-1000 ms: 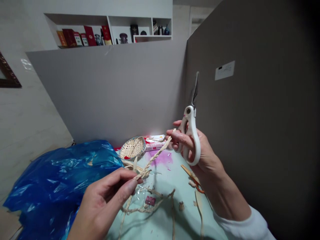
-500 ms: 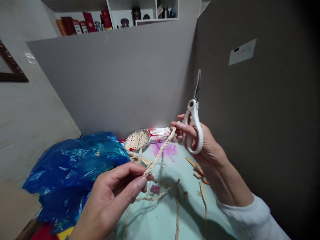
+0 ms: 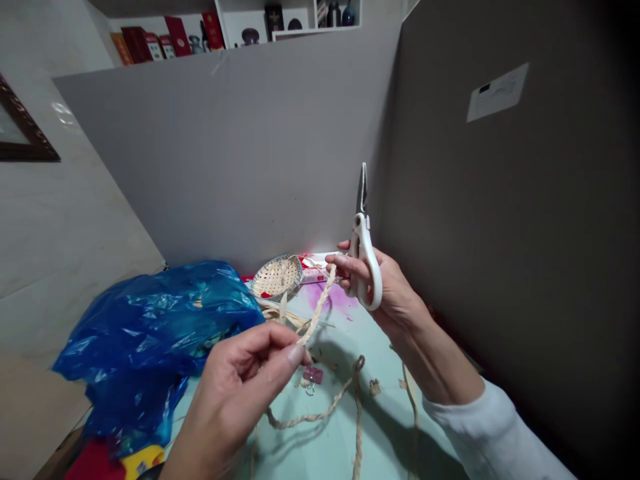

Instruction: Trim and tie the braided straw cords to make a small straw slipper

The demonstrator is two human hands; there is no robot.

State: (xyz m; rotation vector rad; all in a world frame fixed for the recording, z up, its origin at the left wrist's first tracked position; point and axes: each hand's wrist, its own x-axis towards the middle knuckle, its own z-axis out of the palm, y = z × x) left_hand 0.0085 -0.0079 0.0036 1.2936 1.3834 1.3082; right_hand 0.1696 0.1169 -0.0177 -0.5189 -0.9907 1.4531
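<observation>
Left hand pinches braided fiber cord, right hand at its far end with white-handled scissors, blue plastic bag left of cord, binder clip below it.

Pale green tabletop was marked by a magenta stain toward the back. Woven basket was seen at the far end, beside a red-and-white packet. Blue plastic bag was heaped at left, pale strips bunched near the basket. Nearer, maroon binder clip, tan scrap and looped braided cord were strewn; flat strip was noted at right.
</observation>
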